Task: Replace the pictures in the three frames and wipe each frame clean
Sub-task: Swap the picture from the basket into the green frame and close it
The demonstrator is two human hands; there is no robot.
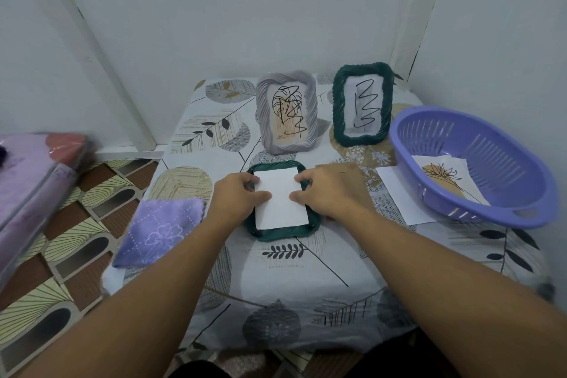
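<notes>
Face of the flat green frame [282, 233] under white paper [279, 198]; blurred purple bundle [27, 193] cut off left.

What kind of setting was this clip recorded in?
Probably a room corner in a home: a small table under a leaf-print cloth, patterned floor covering, and a purple basket beside standing frames.

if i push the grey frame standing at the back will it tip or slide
The grey frame probably tips before sliding: it stands upright, leaning slightly back, taller than wide. The patterned tablecloth likely grips its base. Its support behind is hidden, so stability is uncertain.
</notes>
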